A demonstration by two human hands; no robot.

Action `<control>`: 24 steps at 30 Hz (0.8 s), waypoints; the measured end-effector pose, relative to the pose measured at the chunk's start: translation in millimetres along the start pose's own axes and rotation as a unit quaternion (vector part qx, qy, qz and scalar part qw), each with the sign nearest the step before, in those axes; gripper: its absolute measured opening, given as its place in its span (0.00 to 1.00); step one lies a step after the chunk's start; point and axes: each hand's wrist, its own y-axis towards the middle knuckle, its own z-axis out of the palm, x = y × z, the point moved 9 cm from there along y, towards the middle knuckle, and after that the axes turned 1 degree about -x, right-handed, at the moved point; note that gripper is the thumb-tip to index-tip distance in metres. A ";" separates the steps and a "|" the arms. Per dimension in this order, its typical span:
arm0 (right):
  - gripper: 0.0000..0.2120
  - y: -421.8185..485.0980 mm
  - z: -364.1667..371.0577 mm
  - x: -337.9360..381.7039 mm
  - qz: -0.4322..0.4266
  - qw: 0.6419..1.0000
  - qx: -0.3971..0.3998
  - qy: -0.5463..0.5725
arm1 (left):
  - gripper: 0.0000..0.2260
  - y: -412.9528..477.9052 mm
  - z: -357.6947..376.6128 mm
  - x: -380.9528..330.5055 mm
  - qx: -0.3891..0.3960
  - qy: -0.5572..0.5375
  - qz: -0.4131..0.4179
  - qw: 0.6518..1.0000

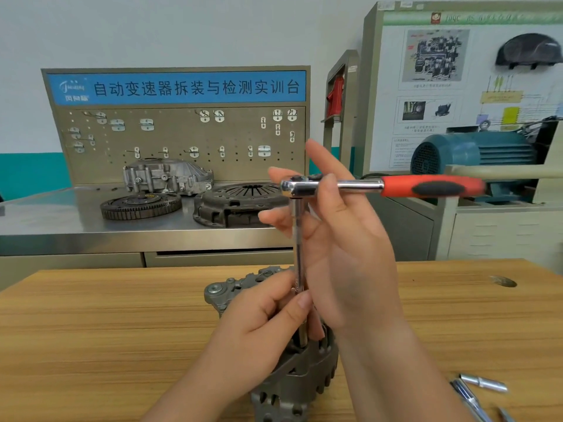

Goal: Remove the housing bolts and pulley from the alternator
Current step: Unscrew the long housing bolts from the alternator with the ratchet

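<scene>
Alternator (301,379) lies below left hand (259,318) and right hand (350,257) gripping ratchet (356,186).

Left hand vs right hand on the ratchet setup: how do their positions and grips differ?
Height: the left hand is low, just above the alternator; the right hand is up at the ratchet head.
Grip: the left hand curls round the extension bar; the right hand pinches the ratchet neck, thumb in front, other fingers spread nearly straight.
Shared: both steady the same tool; neither holds the red handle.
</scene>
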 end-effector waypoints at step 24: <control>0.22 -0.7 -2.3 -0.7 0.018 1.000 0.004 0.019 | 0.14 -2.0 3.5 -2.1 -0.001 0.039 0.012 0.999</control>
